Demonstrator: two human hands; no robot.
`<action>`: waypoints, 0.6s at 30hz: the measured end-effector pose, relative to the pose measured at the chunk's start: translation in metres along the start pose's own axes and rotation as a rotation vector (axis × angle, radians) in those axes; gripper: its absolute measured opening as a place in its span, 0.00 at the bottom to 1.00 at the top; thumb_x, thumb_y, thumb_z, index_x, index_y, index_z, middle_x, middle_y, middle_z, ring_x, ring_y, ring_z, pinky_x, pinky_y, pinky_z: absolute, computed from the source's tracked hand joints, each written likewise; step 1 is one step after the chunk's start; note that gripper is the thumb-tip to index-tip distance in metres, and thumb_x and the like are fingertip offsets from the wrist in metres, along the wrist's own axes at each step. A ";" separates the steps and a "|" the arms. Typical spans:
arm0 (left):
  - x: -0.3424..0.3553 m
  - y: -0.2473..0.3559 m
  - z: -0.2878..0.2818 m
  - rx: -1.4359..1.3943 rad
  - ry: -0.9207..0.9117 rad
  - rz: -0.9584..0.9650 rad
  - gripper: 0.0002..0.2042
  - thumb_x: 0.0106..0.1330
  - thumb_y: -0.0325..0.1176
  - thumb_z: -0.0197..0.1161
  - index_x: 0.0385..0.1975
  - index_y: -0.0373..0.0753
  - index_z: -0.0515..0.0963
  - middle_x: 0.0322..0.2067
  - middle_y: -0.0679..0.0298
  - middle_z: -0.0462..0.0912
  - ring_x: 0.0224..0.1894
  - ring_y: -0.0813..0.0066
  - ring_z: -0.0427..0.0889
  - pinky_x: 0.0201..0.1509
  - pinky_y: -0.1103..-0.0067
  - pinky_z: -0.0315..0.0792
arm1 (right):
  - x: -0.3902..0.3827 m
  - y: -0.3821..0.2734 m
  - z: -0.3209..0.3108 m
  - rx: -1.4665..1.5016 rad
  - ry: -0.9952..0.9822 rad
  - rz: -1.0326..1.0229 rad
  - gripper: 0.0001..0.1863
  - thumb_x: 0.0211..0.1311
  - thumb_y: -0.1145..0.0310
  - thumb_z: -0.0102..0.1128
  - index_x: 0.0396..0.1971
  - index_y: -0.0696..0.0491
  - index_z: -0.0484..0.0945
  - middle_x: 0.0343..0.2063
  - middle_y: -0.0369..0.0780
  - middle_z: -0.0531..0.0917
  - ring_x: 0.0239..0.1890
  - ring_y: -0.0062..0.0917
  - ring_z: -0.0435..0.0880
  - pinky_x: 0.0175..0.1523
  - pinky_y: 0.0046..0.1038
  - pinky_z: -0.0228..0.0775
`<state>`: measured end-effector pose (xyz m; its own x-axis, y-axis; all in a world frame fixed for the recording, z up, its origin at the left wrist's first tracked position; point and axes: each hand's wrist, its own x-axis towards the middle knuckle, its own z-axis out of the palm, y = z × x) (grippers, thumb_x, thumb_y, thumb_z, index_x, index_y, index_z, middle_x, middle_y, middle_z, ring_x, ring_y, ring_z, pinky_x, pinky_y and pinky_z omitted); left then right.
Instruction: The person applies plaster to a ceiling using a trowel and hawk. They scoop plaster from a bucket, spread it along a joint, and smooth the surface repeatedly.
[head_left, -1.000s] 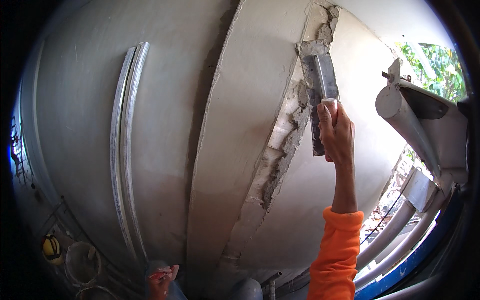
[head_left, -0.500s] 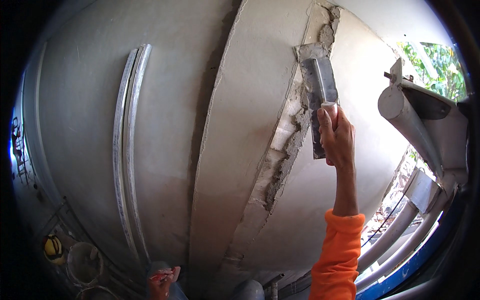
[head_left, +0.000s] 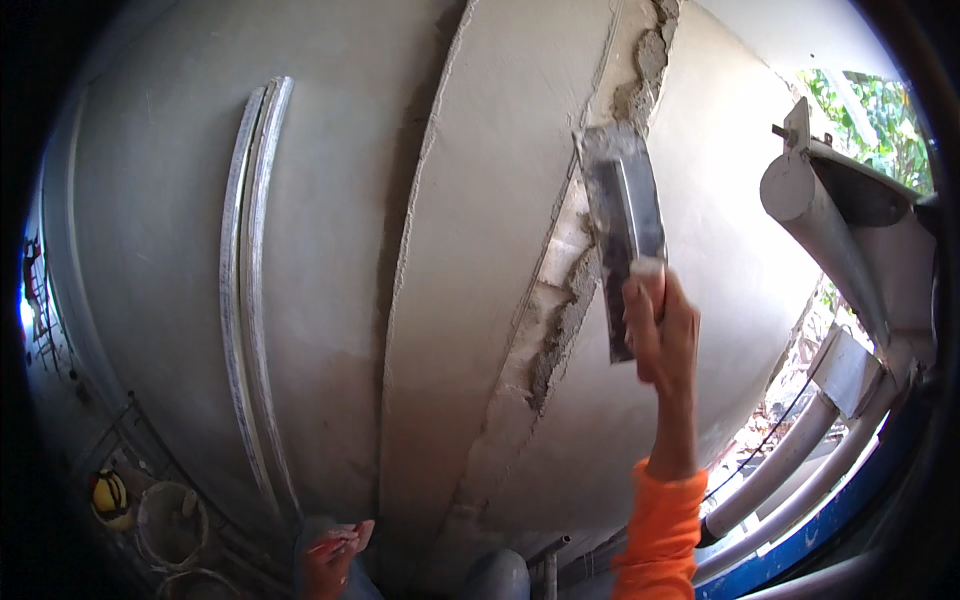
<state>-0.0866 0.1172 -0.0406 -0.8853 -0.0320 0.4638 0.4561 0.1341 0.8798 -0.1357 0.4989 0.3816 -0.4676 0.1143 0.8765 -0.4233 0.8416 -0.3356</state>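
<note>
My right hand [head_left: 667, 325] is wrapped round the handle of a rectangular steel plastering trowel [head_left: 620, 200]. The blade lies against the wall over a rough strip of grey mortar [head_left: 566, 340], its upper end smeared with mortar. Above the blade, more lumpy mortar [head_left: 650, 65] fills the strip beside the smooth plaster edge. Low in the picture, my left hand [head_left: 332, 565] is closed, with curled fingers; something reddish and pale shows at it, too small to make out. The palm side of the right hand is hidden.
Two long metal straightedges [head_left: 255, 250] stand against the wall at left. Buckets [head_left: 172, 525] and a yellow object [head_left: 110, 498] sit at lower left. At right are a thick grey pipe [head_left: 825, 240], railing tubes [head_left: 780, 480] and a blue bar [head_left: 790, 550].
My right hand and the trowel have moved down and slightly left along the strip. Mortar above the blade is now uncovered. My left hand stays low, little changed.
</note>
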 end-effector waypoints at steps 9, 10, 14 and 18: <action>0.087 0.100 0.093 -0.356 -0.500 0.599 0.10 0.66 0.20 0.67 0.45 0.40 0.83 0.57 0.54 0.83 0.61 0.53 0.83 0.62 0.64 0.80 | -0.251 -0.004 -0.006 0.570 -0.002 0.903 0.17 0.77 0.59 0.57 0.52 0.57 0.75 0.28 0.36 0.80 0.23 0.17 0.78 0.27 0.21 0.73; 0.091 0.106 0.109 -0.383 -0.601 0.686 0.09 0.66 0.22 0.67 0.44 0.40 0.83 0.58 0.53 0.82 0.62 0.50 0.82 0.63 0.63 0.80 | -0.267 -0.003 -0.008 0.544 0.007 0.947 0.16 0.78 0.59 0.56 0.51 0.57 0.75 0.28 0.36 0.81 0.23 0.17 0.79 0.28 0.21 0.74; 0.090 0.115 0.180 -0.277 -0.844 0.937 0.10 0.64 0.27 0.68 0.44 0.39 0.82 0.62 0.52 0.80 0.63 0.47 0.81 0.64 0.62 0.79 | -0.315 -0.002 -0.032 0.474 0.072 1.129 0.15 0.79 0.59 0.54 0.49 0.57 0.75 0.28 0.37 0.81 0.23 0.18 0.80 0.28 0.23 0.76; 0.078 0.112 0.256 -0.424 -0.920 0.947 0.09 0.63 0.27 0.68 0.43 0.39 0.81 0.62 0.55 0.80 0.64 0.51 0.80 0.63 0.65 0.80 | -0.349 -0.001 -0.064 0.375 0.174 1.250 0.15 0.79 0.58 0.54 0.46 0.57 0.76 0.27 0.36 0.81 0.22 0.17 0.80 0.27 0.22 0.76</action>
<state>-0.1276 0.3836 0.0670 0.1084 0.5808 0.8068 0.7556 -0.5756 0.3128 0.0773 0.4922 0.0979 -0.6042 0.7938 -0.0700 0.0179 -0.0743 -0.9971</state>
